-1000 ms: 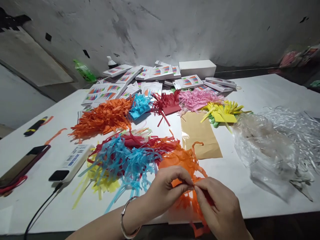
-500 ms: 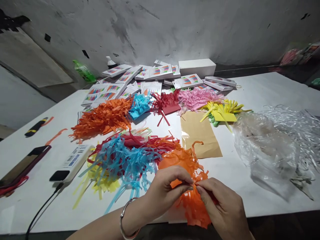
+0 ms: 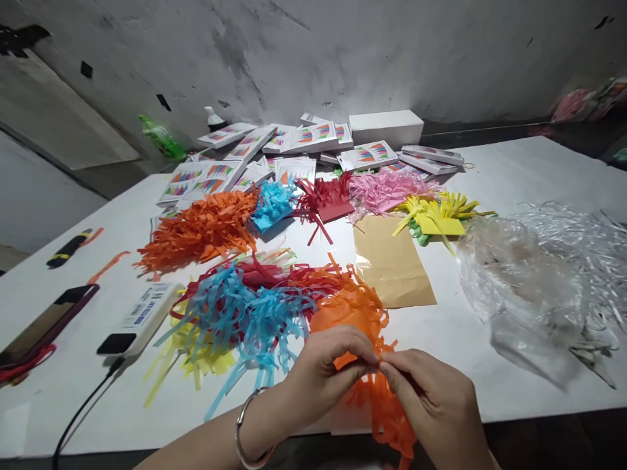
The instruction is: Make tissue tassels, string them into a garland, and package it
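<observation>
At the near table edge the left hand (image 3: 323,372) and the right hand (image 3: 435,405) pinch with fingertips one orange fringed paper (image 3: 377,398), behind it lies a mixed pile of blue, red and yellow strips (image 3: 245,307), then a brown envelope (image 3: 392,264), and far back white boxes (image 3: 294,147).

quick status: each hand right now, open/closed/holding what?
Left hand: closed, pinching the orange fringed paper.
Right hand: closed, pinching the same orange fringed paper beside the left fingertips.
</observation>
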`<state>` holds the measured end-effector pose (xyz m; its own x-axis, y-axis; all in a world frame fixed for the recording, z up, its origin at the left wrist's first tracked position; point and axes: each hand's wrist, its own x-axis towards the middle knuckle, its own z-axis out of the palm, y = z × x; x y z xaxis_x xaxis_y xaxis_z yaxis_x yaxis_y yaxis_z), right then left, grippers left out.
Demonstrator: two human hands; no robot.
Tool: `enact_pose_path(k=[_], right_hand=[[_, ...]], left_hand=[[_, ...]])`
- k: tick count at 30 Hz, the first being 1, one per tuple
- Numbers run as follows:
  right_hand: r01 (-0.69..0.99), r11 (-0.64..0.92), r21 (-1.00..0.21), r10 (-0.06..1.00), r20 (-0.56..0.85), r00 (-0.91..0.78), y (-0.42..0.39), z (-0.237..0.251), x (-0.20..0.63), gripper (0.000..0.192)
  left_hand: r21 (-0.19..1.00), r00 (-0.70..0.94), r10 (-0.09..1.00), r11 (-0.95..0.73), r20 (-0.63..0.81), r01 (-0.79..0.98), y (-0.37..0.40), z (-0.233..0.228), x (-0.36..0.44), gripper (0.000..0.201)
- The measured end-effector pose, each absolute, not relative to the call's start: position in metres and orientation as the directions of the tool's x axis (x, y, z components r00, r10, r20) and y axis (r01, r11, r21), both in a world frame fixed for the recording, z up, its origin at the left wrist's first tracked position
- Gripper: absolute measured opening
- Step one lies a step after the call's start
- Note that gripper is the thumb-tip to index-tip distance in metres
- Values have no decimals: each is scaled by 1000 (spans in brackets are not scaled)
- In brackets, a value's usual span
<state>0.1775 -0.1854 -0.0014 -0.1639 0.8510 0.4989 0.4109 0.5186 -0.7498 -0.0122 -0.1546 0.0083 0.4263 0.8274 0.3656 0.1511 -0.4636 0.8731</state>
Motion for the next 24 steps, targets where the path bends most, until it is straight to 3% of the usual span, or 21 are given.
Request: enact_pose_path(k=[5,8,10,12,18,24], right_hand=[[331,494,-804,862,406,-302,-186,-4,181,19],[409,486,-772,874,439,-209,-188,-10,180,28],[438,484,-758,871,465,-158,-188,-12,179,23],[424,503,-753,862,475,-179,-188,-12,178,16],[345,498,-796,860,404,-311,-187,-6,181,18],[375,453,-808,891,414,-185,-186,-14,180,16]], left_hand=[[878,405,853,-435,329,201,-155,7,-14,8],[885,401,856,-425,325,190,-156,5,-13,6],[886,400,857,-424,326,187,-157,4,-11,6],[881,402,855,-431,329,195,-158,3,-10,6],[876,478,817,-449,322,177,-157,5,-12,10],[876,463,816,-458,346,152,-155,8,-13,8]])
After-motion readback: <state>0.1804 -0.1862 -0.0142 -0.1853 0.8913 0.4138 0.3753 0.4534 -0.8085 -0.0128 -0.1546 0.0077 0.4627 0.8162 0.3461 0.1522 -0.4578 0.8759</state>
